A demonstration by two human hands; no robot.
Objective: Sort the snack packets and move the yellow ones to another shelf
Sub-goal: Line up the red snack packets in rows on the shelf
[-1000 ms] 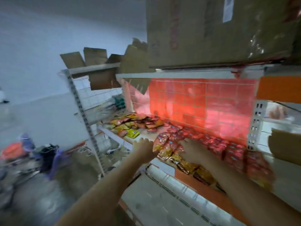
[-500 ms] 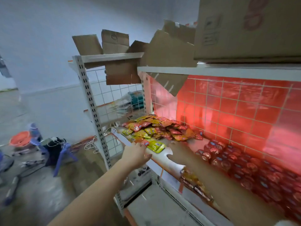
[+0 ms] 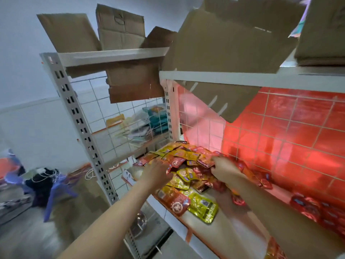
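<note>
Both hands are in the mixed snack pile (image 3: pixel 188 165) on the shelf (image 3: pixel 220 227), prob. to rake thru and separate colours. Left hand (image 3: pixel 157 171) sits at the pile's 9 o'clock edge, fingers loosely bent over red and yellow packets; can't tell if it's pinching one. Right hand (image 3: pixel 225 169) at 3 o'clock, fingers curled into the heap, grip unclear, too blurred. One yellow packet (image 3: pixel 203 208) lies flat at 6 o'clock near the front lip, beside a red packet (image 3: pixel 174 200). More red packs (image 3: pixel 313 208) lie further along at 4 o'clock, apart from the pile. Cardboard boxes (image 3: pixel 119 27) are stacked above at 12.
</note>
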